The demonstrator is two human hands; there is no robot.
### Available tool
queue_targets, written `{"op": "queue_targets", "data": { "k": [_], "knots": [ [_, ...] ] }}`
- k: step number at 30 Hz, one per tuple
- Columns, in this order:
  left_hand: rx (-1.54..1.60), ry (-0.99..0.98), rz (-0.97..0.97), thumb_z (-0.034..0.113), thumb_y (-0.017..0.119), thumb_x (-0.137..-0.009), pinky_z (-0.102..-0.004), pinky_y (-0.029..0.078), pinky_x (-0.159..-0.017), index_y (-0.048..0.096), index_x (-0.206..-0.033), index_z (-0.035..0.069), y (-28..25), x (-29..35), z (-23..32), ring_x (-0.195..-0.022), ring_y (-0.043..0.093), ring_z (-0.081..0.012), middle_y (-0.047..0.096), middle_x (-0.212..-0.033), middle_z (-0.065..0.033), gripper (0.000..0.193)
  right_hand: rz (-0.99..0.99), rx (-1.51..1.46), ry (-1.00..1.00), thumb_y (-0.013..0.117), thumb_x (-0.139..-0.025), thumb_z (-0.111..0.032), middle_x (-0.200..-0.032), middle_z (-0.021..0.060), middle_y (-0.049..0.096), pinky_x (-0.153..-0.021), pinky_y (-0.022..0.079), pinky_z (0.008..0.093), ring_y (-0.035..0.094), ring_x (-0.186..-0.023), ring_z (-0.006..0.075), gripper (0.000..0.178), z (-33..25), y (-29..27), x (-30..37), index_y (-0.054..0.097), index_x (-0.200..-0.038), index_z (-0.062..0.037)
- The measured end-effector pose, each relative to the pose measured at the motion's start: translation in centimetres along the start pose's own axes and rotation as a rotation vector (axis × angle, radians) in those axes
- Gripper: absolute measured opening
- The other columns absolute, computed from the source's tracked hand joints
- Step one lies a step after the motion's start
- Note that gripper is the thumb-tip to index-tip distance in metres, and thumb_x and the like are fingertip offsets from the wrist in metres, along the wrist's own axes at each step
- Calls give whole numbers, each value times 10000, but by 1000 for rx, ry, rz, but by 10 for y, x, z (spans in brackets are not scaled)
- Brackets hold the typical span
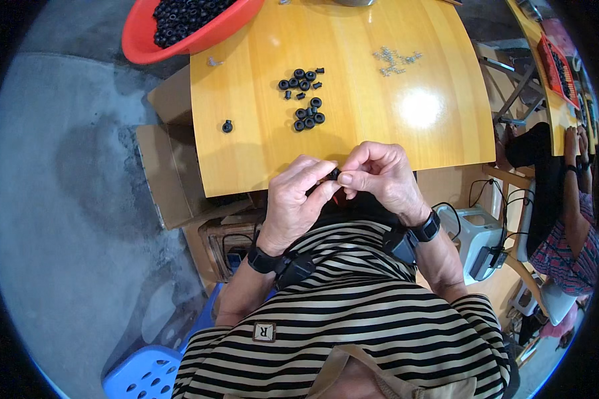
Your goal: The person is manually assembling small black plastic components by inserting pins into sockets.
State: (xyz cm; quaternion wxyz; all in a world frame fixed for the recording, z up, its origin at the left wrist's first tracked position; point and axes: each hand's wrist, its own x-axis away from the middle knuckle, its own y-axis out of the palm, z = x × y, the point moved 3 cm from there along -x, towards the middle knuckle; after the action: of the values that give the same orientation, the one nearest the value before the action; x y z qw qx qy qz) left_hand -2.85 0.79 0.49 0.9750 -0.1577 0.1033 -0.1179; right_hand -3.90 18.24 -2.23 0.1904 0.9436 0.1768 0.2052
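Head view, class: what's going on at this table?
Someone's left hand and right hand pinch a small black piece between them, at the near edge of a glossy yellow wooden table. On it lie loose black rings and small pale pieces. A red plastic bowl heaped with black pieces is at upper left.

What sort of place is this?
Probably a small workshop for handwork: a red basin holds a heap of small black parts, more black parts lie loose on the wooden table, and another person is at a second table.
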Motion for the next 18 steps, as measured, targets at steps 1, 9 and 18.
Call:
{"op": "queue_targets", "data": {
  "k": [1,9,18],
  "knots": [
    [-5,9,7,-12,747,-788,-271,516,-685,689,-1043,-5,-1,0,-1,-762,637,-188,670,-872,-94,262,-15,9,-9,751,-831,-71,-814,88,661,-618,552,250,645,-651,139,213,-1,2,-1,610,-975,-2],
    [93,57,51,23,783,-757,-289,496,-753,700,-1055,-3,5,2,5,-868,599,-195,629,-913,-77,310,-50,-143,78,738,-842,-108,-794,65,649,-578,517,239,615,-639,115,201,-5,4,1,633,-942,31],
    [-106,195,85,85,805,-722,-316,459,-803,738,-1024,40,1,1,14,-955,523,-222,543,-931,-41,312,-99,7,-38,668,-881,-137,-642,-45,551,-504,329,196,448,-566,22,137,-4,13,5,633,-784,-46]
  ]
}}
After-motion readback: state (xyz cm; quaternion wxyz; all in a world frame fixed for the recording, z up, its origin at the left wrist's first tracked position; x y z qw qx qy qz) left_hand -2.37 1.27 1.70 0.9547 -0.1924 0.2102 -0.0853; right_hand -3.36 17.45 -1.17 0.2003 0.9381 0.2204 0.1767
